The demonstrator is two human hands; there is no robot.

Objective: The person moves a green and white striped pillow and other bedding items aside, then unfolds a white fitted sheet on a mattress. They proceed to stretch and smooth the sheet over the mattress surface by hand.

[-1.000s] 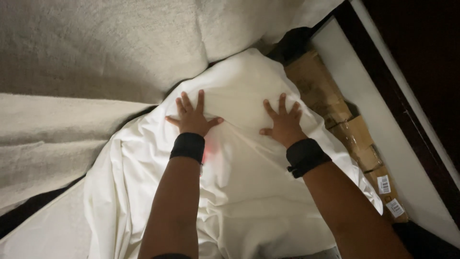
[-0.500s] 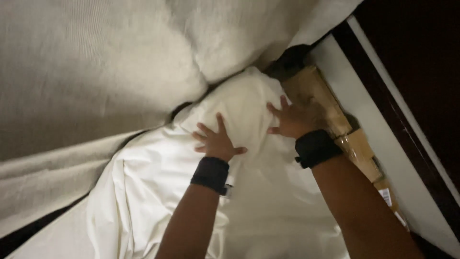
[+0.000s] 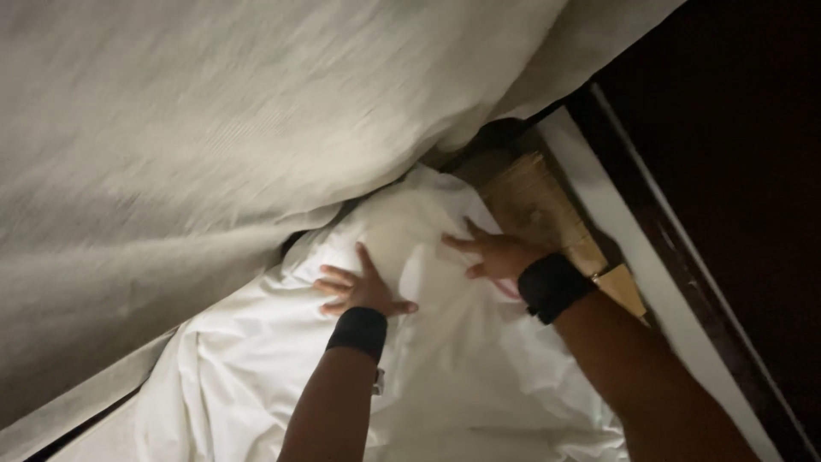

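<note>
A white sheet lies crumpled on a bed, bunched toward the upper corner. My left hand rests flat on it with fingers spread, pressing the cloth. My right hand lies flat on the sheet a little further right, near the corner, fingers apart. Both wrists carry black bands. A large beige textured cover hangs over the top and left of the view and hides the far end of the sheet.
A tan woven panel sits beside my right hand at the bed's corner. A white strip and a dark wooden frame run diagonally along the right. Beyond them the room is dark.
Both hands have slid forward and up over the white sheet toward the corner. The beige cover now fills more of the view, and the camera has moved closer.
</note>
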